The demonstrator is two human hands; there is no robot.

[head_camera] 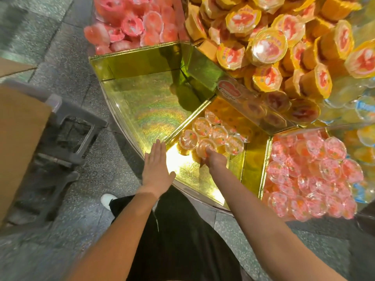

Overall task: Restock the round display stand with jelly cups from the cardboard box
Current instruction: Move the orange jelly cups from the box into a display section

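Placing step, by the look of it: right hand down in the middle gold compartment of the round display stand, fingers curled round a clear orange jelly cup and setting it against the front of a small cluster of orange cups at the back of that compartment. Left hand flat and holding nothing, fingers straight and together, hovering over or resting on the front edge by the gold divider; contact hard to tell. Well short of done, judging by the bare gold floor in front of the cluster and the wholly bare compartment to the left. Next move likely calls for letting go once the cup sits level beside its neighbours, then reaching back left to the cardboard box for more. Risk: nudging the standing cups over. Neighbouring sections heaped with pink cups on the right, more pink cups at the top, yellow-lidded cups piled on the upper tier. Around the stand, grey speckled stone floor; box perched on a grey plastic stool to the left; white shoe and dark trousers below.
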